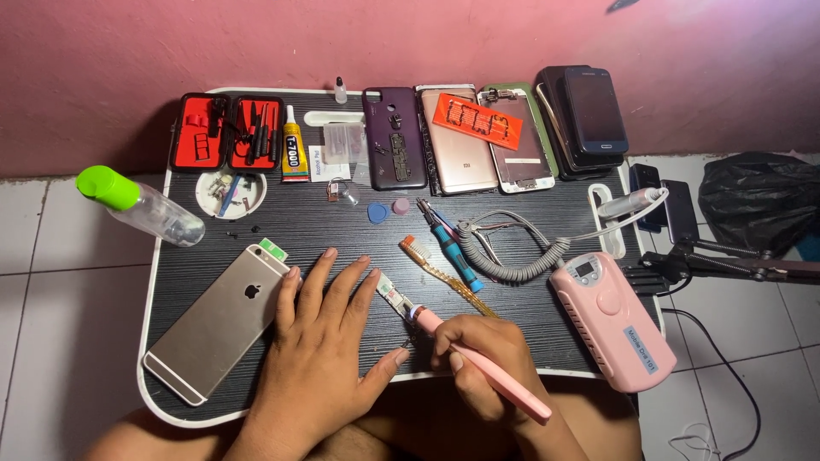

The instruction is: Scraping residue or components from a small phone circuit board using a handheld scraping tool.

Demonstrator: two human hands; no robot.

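Observation:
My left hand (320, 341) lies flat on the black table (530, 341) with fingers spread, its fingertips beside a gold smartphone (218, 320) lying face down. My right hand (478, 358) grips a pink pen-shaped tool (487, 367), whose tip touches a small circuit board (395, 299) on the table. My left thumb points toward that tip.
A toothbrush (444, 275) and a blue screwdriver (451, 248) lie behind the board, next to a coiled grey cable (517, 265) and a pink control box (611, 320). At the back: a red tool case (226, 132), glue tube (294, 149), several phones. A green-capped bottle (141, 205) overhangs the left edge.

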